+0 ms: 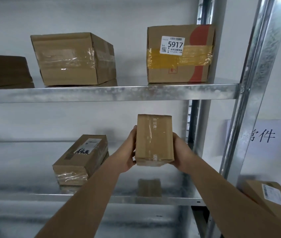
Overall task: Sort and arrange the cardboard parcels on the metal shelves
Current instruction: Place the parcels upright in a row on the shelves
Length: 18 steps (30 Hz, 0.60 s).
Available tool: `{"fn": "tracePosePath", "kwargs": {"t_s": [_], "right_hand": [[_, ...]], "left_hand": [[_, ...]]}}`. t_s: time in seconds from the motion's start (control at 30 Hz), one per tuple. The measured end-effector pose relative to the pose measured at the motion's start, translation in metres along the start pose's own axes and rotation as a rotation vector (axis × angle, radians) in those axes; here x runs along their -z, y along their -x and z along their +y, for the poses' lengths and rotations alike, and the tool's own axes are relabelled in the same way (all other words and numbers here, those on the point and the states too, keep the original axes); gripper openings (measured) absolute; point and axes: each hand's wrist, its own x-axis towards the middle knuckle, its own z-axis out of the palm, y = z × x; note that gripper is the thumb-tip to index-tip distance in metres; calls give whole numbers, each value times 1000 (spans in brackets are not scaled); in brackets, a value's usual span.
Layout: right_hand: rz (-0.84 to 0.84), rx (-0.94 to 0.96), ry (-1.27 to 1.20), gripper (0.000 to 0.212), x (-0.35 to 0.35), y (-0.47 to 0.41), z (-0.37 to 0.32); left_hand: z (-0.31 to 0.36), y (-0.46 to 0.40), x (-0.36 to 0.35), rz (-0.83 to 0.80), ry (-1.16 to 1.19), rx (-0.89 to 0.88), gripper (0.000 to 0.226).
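Held up between both hands, above the lower shelf and clear of its surface: a small taped parcel, upright, long side vertical. Left hand pressed flat to its left face, right hand clasping its right face, thumbs toward the near bottom edge. Mirrored faintly in the shelf metal directly below.

On the same lower shelf, off to the left and well apart: a long parcel with a white label and black handwriting, lying flat, angled toward the back wall.

On the upper shelf, three more. At far left, a dark parcel cut off by the frame edge. In the middle, a plain parcel wrapped in clear tape, turned at an angle. At right, a yellow-taped parcel with red print and a white sticker reading 5917, standing close against the rear upright.

To the right, a galvanised post running top to bottom, just beside the right forearm. Beyond it, a paper sign on the wall, partly hidden by the post, and a labelled parcel low at the frame's right edge.
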Motion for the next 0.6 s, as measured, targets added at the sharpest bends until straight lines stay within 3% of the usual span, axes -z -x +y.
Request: {"fn": "tracePosePath", "kwargs": {"t_s": [0.27, 0.6], "right_hand": [[-55, 44, -55, 49, -2, -2, 31], [-68, 32, -73, 51, 4, -5, 45]], "left_hand": [[-34, 7, -15, 16, 147, -134, 73], [-44, 1, -13, 7, 128, -103, 75]]}}
